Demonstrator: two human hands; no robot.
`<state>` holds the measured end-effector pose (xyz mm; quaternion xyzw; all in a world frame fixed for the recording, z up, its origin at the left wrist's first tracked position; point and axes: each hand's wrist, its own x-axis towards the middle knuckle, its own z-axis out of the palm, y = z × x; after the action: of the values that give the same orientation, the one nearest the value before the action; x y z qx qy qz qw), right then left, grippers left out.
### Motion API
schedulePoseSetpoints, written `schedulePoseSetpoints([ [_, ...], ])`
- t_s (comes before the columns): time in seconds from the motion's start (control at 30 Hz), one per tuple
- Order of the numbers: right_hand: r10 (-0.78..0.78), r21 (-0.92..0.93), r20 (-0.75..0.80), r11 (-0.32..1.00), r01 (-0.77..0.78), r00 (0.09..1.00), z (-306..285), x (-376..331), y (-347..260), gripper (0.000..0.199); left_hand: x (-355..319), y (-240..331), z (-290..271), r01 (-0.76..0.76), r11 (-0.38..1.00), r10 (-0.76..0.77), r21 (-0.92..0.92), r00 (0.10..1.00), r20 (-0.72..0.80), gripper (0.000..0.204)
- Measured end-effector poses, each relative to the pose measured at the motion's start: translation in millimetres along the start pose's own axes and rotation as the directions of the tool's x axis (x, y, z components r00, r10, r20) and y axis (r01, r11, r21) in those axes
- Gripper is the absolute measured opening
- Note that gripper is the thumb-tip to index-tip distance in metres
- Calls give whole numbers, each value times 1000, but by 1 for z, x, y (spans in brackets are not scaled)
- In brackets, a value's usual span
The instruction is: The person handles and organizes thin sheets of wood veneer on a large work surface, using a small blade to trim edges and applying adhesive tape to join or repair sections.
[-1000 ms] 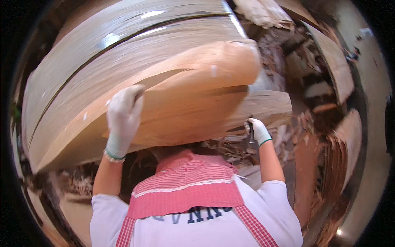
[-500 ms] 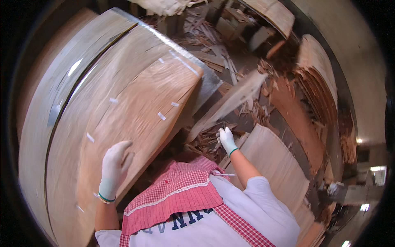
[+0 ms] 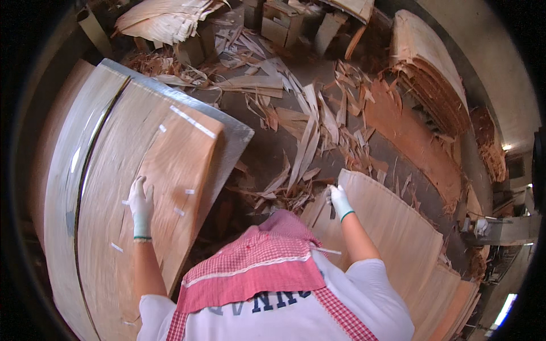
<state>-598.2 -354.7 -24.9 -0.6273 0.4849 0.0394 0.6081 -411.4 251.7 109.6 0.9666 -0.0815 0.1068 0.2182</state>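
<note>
My left hand (image 3: 141,206), in a white glove, lies with fingers spread over the sheet of wood veneer (image 3: 165,187) on the left. Small white tape pieces (image 3: 178,212) dot that sheet, and a longer white tape strip (image 3: 192,121) marks its far end. My right hand (image 3: 340,203), also gloved in white, is closed around a small dark, thin tool (image 3: 333,212), whose kind is too small to tell. It hovers above the far left corner of a pale veneer stack (image 3: 387,227) on the right.
A grey metal-edged table (image 3: 236,132) bears the left veneer. Torn veneer strips (image 3: 307,131) litter the floor ahead. Farther off are a reddish sheet (image 3: 406,142), a tall veneer stack (image 3: 432,68) at the far right, and another pile (image 3: 162,20) at the far left.
The view has turned and steadied. A long veneer strip that was blurred in the air beyond my right hand is no longer there. My left hand has moved farther up the sheet.
</note>
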Motion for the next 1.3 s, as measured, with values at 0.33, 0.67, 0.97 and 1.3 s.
schedulePoseSetpoints([
  [0.33, 39, 31, 191, 999, -45, 981, -46, 117, -131, 28, 38, 50, 100, 491, 757, -577, 431, 812, 87, 66],
  [0.67, -161, -144, 380, 962, 231, 911, 61, 286, -310, 28, 64, 63, 97, 680, 677, -623, 282, 733, -272, 49],
  [0.97, -72, -292, 503, 924, 248, 861, 140, 411, -465, 24, 351, 205, 157, 303, 913, -403, -274, 777, -483, 37],
  [1.3, -151, -407, 813, 543, 734, 563, 369, 477, -636, 35, 449, 153, 204, 592, 708, -707, -386, 587, -396, 35],
])
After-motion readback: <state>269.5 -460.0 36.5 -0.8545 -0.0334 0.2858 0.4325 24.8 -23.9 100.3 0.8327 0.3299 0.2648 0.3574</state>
